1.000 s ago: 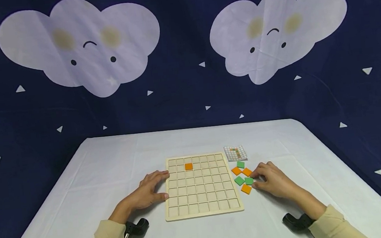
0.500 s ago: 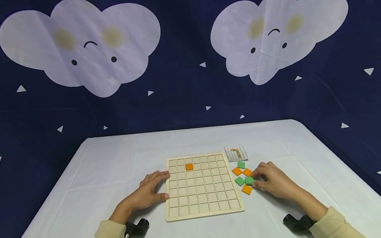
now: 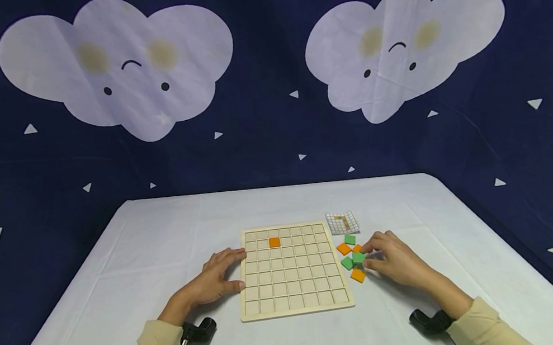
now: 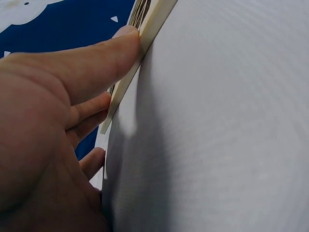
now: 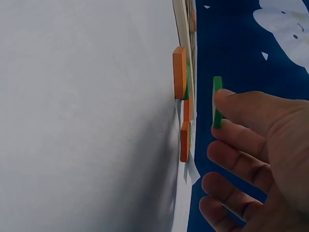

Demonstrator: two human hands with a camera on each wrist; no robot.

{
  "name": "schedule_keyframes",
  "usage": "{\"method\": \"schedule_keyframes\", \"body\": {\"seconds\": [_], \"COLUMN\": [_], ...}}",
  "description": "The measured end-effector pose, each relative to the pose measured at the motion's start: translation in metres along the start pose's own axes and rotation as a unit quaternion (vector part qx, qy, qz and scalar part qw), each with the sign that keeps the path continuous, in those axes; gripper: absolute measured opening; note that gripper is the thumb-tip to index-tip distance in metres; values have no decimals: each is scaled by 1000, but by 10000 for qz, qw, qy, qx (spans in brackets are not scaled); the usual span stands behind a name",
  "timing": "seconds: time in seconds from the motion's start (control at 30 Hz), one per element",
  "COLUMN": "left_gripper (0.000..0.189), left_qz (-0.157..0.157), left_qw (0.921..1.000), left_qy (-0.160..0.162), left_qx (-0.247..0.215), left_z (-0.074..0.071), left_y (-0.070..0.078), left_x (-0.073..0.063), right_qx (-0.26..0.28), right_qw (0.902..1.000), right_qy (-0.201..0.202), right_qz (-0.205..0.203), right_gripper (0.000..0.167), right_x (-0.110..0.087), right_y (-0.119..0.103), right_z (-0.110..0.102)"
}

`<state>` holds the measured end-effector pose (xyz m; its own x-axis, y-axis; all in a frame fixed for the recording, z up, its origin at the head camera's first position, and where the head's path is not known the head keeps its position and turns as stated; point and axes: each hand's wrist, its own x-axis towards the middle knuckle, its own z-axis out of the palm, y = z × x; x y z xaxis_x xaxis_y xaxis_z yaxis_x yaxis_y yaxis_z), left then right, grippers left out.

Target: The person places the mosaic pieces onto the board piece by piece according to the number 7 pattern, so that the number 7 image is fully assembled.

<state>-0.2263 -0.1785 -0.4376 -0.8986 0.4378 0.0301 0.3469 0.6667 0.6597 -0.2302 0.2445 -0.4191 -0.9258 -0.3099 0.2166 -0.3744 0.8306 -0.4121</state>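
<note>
A wooden grid board [image 3: 292, 272] lies on the white table, with one orange tile [image 3: 274, 242] in a cell of its second row. My left hand [image 3: 211, 277] rests at the board's left edge, thumb and fingertips touching the rim, fingers extended. Between thumb and index finger my right hand [image 3: 394, 258] pinches a green tile [image 5: 217, 102], lifted off the table in the right wrist view. Under and around that hand lie loose tiles: a green tile [image 3: 350, 239], another green tile [image 3: 348, 263], an orange tile [image 3: 343, 249] and an orange tile [image 3: 358, 275].
A small printed card [image 3: 342, 223] showing a coloured grid pattern lies beyond the tiles, near the board's far right corner. The white tablecloth [image 3: 161, 229] covers the table. Behind it hangs a dark blue cloth [image 3: 275, 156] with clouds and triangles.
My right hand has raised the green tile from the pile and shifted slightly up and left with it. The left hand has stayed at the board's edge.
</note>
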Motion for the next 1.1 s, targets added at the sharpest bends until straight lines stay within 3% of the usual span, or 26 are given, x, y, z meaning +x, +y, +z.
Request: {"method": "schedule_keyframes", "body": {"seconds": [0.3, 0.67, 1.1], "left_gripper": [67, 67, 67], "left_qz": [-16, -21, -28], "left_qw": [10000, 10000, 10000], "left_qy": [21, -5, -9], "left_qx": [-1, -10, -31], "left_z": [1, 1, 1], "left_y": [-1, -3, -2], "left_x": [1, 2, 1], "right_qx": [-46, 52, 122], "right_qw": [9990, 9992, 9978], "right_qy": [260, 238, 258], "right_qz": [-355, -315, -599], "right_gripper": [15, 16, 18], "right_x": [4, 14, 26], "right_y": [-4, -18, -35], "right_z": [0, -1, -6]}}
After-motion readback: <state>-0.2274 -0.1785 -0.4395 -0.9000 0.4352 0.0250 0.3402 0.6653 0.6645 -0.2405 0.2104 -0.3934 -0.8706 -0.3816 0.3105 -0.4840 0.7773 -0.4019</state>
